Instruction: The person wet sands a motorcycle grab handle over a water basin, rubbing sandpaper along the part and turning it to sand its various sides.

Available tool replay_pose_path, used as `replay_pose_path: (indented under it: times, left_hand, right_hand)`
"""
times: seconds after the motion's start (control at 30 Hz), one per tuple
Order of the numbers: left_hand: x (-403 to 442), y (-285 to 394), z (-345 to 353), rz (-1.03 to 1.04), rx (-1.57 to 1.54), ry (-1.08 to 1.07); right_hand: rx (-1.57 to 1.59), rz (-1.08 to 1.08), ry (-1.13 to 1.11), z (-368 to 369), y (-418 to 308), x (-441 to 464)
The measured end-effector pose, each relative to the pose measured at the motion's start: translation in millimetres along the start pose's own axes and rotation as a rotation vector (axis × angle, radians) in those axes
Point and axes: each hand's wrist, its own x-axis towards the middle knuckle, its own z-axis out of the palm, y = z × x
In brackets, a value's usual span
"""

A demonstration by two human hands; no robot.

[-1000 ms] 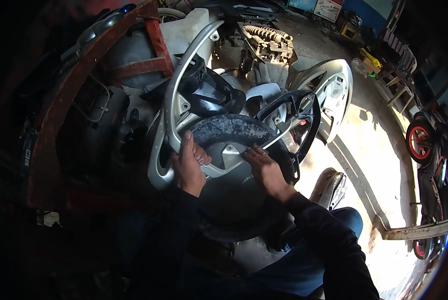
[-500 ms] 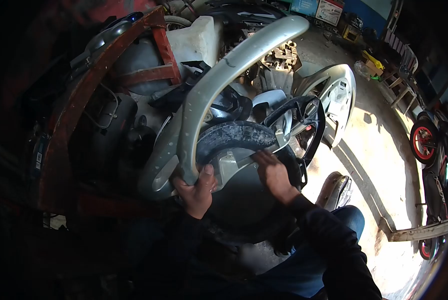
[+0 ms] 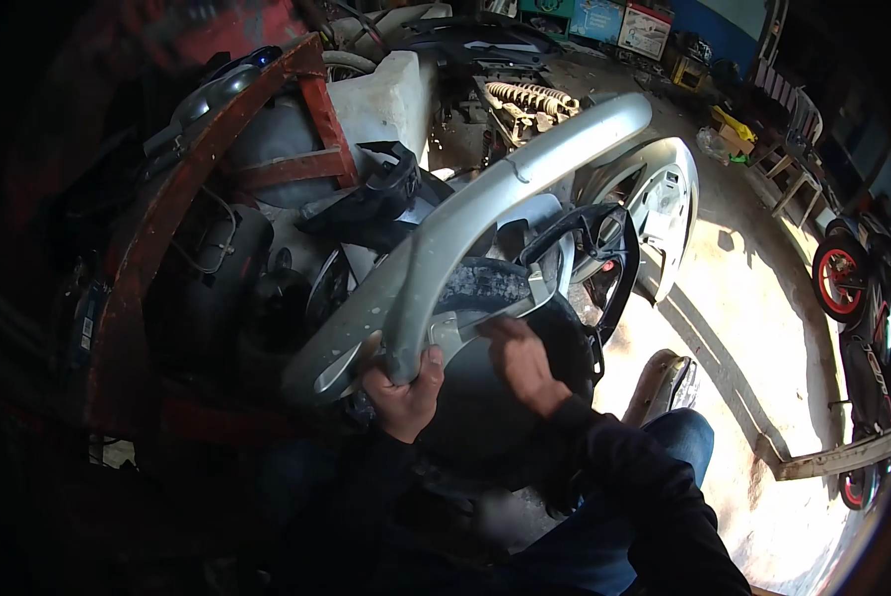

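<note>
A curved silver motorcycle body panel [image 3: 465, 223] slants across the middle of the head view, its long rounded arm reaching up to the right. My left hand [image 3: 406, 392] is closed around its lower end, thumb on the near side. Beside the panel's inner bracket [image 3: 447, 336] is my right hand [image 3: 521, 368], fingers curled and somewhat blurred. Whatever those fingers hold, if anything, is hidden. Behind and below the panel lies a worn black tyre [image 3: 485, 283] with a dark centre.
To the left rises a rusty red metal frame [image 3: 128, 288]. A black plastic part [image 3: 619, 268] and another silver panel [image 3: 676, 204] stand right of the tyre. Dark motorcycle parts [image 3: 386, 189] are piled behind. A motorcycle with a red-rimmed wheel [image 3: 839, 280] is at far right.
The silver panel has tipped, its upper end coming lower and to the right. My left hand has shifted slightly right and down with it; my right hand has moved slightly left and down.
</note>
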Motion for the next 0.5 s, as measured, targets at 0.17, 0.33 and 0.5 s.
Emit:
replay_pose_path:
  times: [0.17,0.33,0.5]
  left_hand:
    - [-3.3,-13.6,-10.0,0.086,-0.005,-0.031]
    - [1.0,-17.8,-9.3,0.16,0.121,-0.04]
    - [4.6,-16.8,-4.7,0.145,0.154,-0.055]
  right_hand:
    - [-0.08,0.048,-0.054,1.2,23.0,8.0]
    - [0.072,-0.015,-0.043,8.3,-18.7,2.8]
    - [-0.013,0.066,-0.08,7.5,-5.0,5.4]
